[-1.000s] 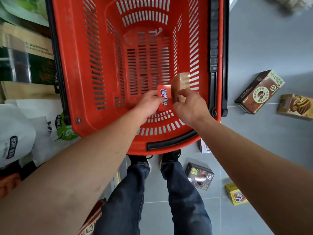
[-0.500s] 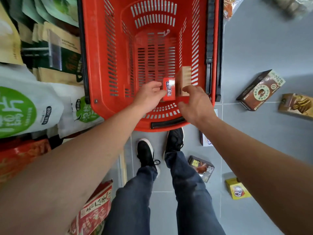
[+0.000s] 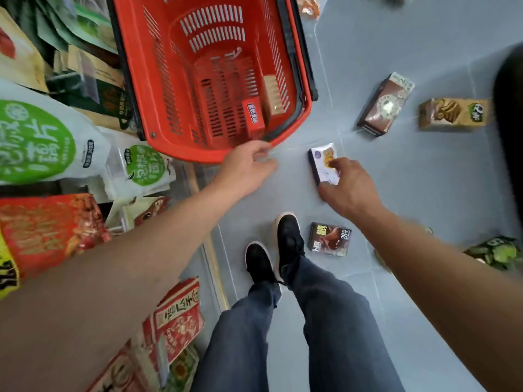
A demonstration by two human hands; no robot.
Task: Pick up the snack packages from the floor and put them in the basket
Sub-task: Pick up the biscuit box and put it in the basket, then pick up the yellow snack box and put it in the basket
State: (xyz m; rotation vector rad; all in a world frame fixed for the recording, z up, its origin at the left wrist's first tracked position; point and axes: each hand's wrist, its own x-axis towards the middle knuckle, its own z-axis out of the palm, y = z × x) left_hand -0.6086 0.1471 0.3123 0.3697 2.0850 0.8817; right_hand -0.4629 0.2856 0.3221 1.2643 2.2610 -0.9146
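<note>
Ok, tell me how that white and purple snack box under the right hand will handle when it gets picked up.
The white and purple box shows straight edges and a dark side wall, so it probably stays stiff in a pinch. It is flat and small beside the right hand, so likely light. It lies flat on the tile floor and looks glossy, so fingers may slide before catching an edge.

Two boxes [image 3: 254, 117] [image 3: 273, 94] in one basket [image 3: 226, 154]; four boxes [image 3: 324, 165] [image 3: 329, 239] [image 3: 386, 107] [image 3: 452, 114] on floor.
</note>
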